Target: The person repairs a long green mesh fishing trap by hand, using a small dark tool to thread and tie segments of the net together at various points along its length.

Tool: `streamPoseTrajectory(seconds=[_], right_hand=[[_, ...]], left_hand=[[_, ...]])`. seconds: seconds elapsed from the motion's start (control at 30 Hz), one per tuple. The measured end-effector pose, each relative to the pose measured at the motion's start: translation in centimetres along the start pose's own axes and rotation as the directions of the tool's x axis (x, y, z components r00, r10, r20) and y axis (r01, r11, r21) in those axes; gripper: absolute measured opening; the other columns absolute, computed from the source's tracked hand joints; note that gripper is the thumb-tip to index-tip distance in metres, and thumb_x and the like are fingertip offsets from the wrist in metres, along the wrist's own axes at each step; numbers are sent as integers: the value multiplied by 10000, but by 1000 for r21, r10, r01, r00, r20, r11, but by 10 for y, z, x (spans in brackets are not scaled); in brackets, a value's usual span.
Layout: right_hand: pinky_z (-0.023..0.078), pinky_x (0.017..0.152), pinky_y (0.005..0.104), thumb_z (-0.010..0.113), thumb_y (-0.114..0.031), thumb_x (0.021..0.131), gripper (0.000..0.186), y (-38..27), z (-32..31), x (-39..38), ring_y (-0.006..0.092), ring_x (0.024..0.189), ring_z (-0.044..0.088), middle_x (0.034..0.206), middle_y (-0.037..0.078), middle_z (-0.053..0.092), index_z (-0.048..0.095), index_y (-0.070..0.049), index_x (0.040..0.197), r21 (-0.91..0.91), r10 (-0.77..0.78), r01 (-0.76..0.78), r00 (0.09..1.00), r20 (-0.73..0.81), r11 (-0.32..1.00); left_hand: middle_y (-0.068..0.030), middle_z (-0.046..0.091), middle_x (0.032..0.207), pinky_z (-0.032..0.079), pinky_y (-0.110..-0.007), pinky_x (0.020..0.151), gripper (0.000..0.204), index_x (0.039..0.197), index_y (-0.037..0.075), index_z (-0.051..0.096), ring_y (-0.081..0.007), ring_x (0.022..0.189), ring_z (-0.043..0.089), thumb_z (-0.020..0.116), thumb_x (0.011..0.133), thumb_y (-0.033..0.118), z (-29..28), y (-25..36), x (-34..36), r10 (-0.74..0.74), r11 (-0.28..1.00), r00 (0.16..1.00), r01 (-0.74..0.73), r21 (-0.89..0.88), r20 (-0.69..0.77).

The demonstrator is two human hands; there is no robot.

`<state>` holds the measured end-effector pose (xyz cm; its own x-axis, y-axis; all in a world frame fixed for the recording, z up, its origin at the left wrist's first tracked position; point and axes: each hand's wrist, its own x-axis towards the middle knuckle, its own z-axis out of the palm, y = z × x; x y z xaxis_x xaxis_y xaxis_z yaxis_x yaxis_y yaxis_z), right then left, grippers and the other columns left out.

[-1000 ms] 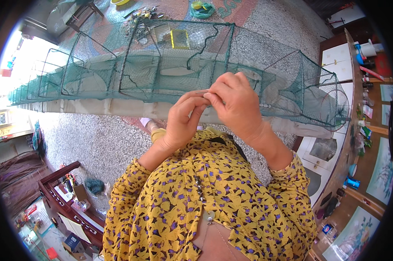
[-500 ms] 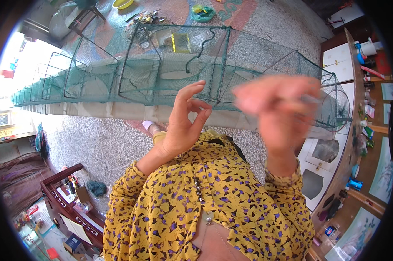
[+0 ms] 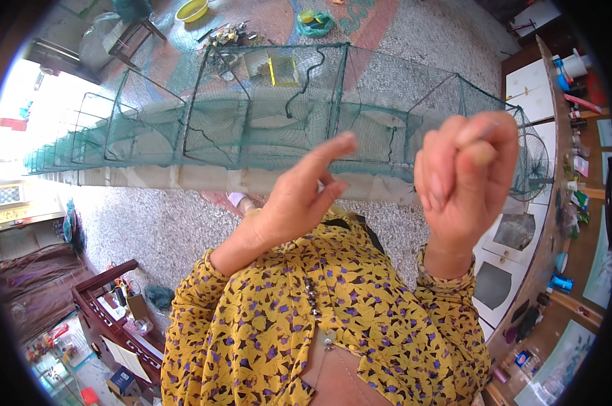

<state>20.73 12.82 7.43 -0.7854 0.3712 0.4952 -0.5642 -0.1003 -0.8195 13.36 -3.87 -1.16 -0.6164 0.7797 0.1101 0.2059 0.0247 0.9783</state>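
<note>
A long green mesh fish trap (image 3: pixel 272 135) on dark rectangular frames stretches across in front of me. My left hand (image 3: pixel 296 203) is at its near edge, with the index finger stretched out. The thumb and a bent finger of that hand meet in a pinch; whatever is between them is too small to make out. Further right, my right hand (image 3: pixel 465 179) is raised in front of the trap's right end. Its fingers are curled, and thumb and index fingertip press together. Anything in that pinch cannot be made out.
A pale bench-like surface (image 3: pixel 204 178) runs beneath the trap. Beyond lie a yellow basin (image 3: pixel 191 9), a green plastic bag (image 3: pixel 314 24) and a yellow-edged box (image 3: pixel 283 71). White cabinets (image 3: pixel 495 284) stand on my right, a dark red wooden frame (image 3: pixel 109 318) at lower left.
My right hand has risen slightly and outward to the right, its fingers now curled tightly. My left hand has shifted a little right and lower, its index finger tilting toward the right.
</note>
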Motion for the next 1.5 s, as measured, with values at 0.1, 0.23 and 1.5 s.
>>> streamPoseTrajectory(seconds=[0.1,0.23,1.5], right_hand=[[383,481,246,538,-79,932,92,9,-13,12,111,548,476,672,51,489,471,-23,961,-324,8,16,997,72,946],[430,581,289,611,-77,875,103,16,-40,18,131,666,548,753,65,541,542,0,885,-797,154,117,955,254,593],[447,843,384,667,-92,782,261,34,-54,-73,296,971,548,1002,89,589,611,-89,1038,-964,-235,-192,944,-233,182]], left_hand=[[-71,574,879,440,-250,624,210,1046,14,628,-139,708,543,582,847,-37,-4,4,8,81,986,996,-87,141,48],[-50,570,783,417,-250,609,102,917,12,647,-140,702,534,573,856,-23,-15,-1,3,-8,978,1000,6,206,9],[-165,398,1371,508,-269,763,543,1304,27,464,-157,828,642,554,787,-112,-2,-30,8,189,962,936,-237,136,297]])
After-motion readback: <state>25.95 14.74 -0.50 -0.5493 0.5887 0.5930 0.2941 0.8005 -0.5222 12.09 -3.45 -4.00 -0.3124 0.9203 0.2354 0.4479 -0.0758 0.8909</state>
